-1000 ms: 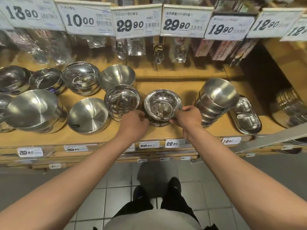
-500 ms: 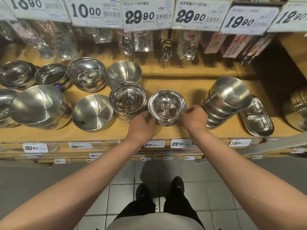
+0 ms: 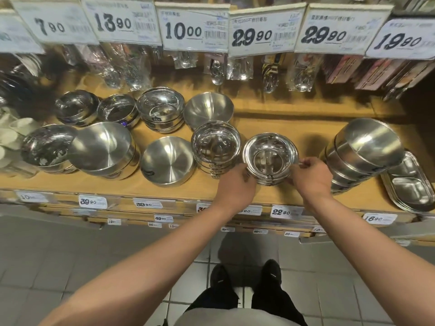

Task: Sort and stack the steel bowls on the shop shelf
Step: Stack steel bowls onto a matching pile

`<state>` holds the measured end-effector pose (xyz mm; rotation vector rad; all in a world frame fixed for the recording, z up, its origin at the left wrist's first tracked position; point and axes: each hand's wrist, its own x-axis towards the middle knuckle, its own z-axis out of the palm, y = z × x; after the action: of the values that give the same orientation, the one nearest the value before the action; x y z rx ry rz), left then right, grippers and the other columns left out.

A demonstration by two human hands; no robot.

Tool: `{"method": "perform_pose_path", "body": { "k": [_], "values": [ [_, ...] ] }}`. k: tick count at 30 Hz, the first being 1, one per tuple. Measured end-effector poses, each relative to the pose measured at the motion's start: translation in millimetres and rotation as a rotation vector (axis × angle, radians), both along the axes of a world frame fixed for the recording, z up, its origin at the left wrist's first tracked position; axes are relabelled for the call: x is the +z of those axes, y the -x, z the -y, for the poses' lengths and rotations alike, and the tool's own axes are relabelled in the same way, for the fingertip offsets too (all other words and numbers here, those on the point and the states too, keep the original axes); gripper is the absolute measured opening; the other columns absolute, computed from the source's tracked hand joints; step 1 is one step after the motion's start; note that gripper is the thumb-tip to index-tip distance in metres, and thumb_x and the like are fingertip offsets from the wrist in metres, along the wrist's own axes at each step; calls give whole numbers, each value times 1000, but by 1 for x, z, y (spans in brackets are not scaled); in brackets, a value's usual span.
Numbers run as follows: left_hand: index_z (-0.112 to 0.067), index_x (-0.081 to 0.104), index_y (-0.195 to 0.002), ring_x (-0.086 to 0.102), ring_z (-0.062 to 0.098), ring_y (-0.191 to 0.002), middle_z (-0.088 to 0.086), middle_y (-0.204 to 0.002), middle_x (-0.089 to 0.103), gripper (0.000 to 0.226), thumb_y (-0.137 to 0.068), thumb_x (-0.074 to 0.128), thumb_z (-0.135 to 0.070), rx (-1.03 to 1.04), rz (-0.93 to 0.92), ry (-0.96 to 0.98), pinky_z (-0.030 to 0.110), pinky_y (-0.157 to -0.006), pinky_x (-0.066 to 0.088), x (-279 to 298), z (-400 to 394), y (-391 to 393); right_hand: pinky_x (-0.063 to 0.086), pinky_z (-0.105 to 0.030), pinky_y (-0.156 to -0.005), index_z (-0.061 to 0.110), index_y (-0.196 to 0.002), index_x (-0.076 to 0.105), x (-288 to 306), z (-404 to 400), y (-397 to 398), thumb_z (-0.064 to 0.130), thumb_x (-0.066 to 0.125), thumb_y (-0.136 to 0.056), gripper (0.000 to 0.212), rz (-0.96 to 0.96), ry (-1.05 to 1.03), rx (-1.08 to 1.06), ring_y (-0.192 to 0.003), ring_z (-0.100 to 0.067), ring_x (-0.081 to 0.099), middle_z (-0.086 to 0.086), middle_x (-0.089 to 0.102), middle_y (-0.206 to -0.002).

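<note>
Both hands, the left hand (image 3: pixel 236 184) and right hand (image 3: pixel 310 176), gripped opposite sides of the small stack of polished steel bowls (image 3: pixel 270 158) near the wooden shelf's (image 3: pixel 294 128) front edge, probably to keep it square beside the neighbouring stack (image 3: pixel 216 147).

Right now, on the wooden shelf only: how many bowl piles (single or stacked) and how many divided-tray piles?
Bowl piles: 10, counting the held stack gripped by the left hand and right hand
Divided-tray pile: 1
Total: 11
</note>
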<state>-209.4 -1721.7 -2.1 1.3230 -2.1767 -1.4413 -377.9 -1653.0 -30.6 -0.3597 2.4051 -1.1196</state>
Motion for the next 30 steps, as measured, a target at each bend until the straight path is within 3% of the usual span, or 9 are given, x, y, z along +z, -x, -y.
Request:
{"method": "perform_pose_path", "body": {
  "k": [3, 7, 10, 14, 16, 20, 22, 26, 30],
  "values": [
    [-19, 67, -115, 52, -6, -74, -20, -95, 58, 23, -96, 55, -18, -1, 29, -23, 3, -58, 35, 0, -3, -22, 54, -55, -91, 6, -122, 61, 7, -9, -11, 32, 66, -89, 42, -36, 17, -14, -97, -36, 69, 4, 64, -84],
    [-27, 67, -96, 60, 3, -83, -17, -93, 65, 12, -97, 57, -20, 70, 75, -61, 10, -67, 38, -2, 0, -73, 47, -35, -74, 19, -102, 57, 25, -22, -54, 21, 61, -90, 12, -147, 146, 10, -81, -18, 61, 12, 58, -84],
    [-27, 69, -89, 64, 3, -84, -19, -85, 67, 14, -97, 60, -21, 203, 98, -113, 9, -72, 44, 6, 4, -117, 41, -22, -61, 30, -93, 57, 39, -17, -91, 23, 58, -92, 7, -39, 240, 211, -75, -3, 59, 15, 62, -84],
    [-15, 72, -93, 65, 22, -83, 4, -87, 70, 17, -99, 57, -9, 511, -4, -252, 44, -93, 55, 23, 10, -174, 42, -5, -47, 24, -99, 60, 40, 9, -130, 26, 57, -96, 5, 298, 156, 543, -82, -14, 67, 10, 60, -94],
    [-9, 69, -96, 61, 22, -82, 10, -88, 64, 14, -100, 55, -8, 654, -63, -278, 42, -91, 57, 30, 18, -201, 47, -7, -48, 25, -119, 57, 34, 23, -148, 24, 58, -98, 21, 484, 102, 571, -89, -13, 68, 10, 57, -100],
    [-7, 61, -94, 59, 20, -81, 11, -90, 58, 9, -100, 54, -6, 852, -122, -215, 18, -62, 56, 41, 48, -246, 60, -22, -69, 22, -141, 48, 24, 43, -177, 24, 56, -98, 44, 571, 49, 571, -89, -10, 68, 0, 58, -120],
    [-7, 59, -96, 59, 18, -79, 9, -90, 56, 8, -99, 53, -4, 906, -140, -202, 20, -65, 56, 40, 68, -260, 61, -28, -75, 25, -144, 43, 18, 56, -192, 23, 56, -99, 47, 522, 67, 570, -91, -17, 70, -1, 54, -131],
    [-5, 53, -116, 65, 13, -74, 9, -99, 58, 20, -97, 57, -7, 945, -171, -238, 25, -70, 60, 28, 110, -275, 58, -48, -90, 21, -133, 47, 8, 92, -219, 34, 61, -97, 41, 457, 98, 450, -97, -23, 69, 0, 61, -124],
    [-7, 54, -124, 70, 25, -86, 10, -95, 67, 47, -84, 64, -28, 852, -141, -285, 48, -92, 58, 17, 160, -288, 61, -57, -77, 27, -130, 49, -1, 119, -237, 45, 69, -91, 47, 542, 85, 216, -86, -26, 74, 3, 68, -105]
  ]
}}
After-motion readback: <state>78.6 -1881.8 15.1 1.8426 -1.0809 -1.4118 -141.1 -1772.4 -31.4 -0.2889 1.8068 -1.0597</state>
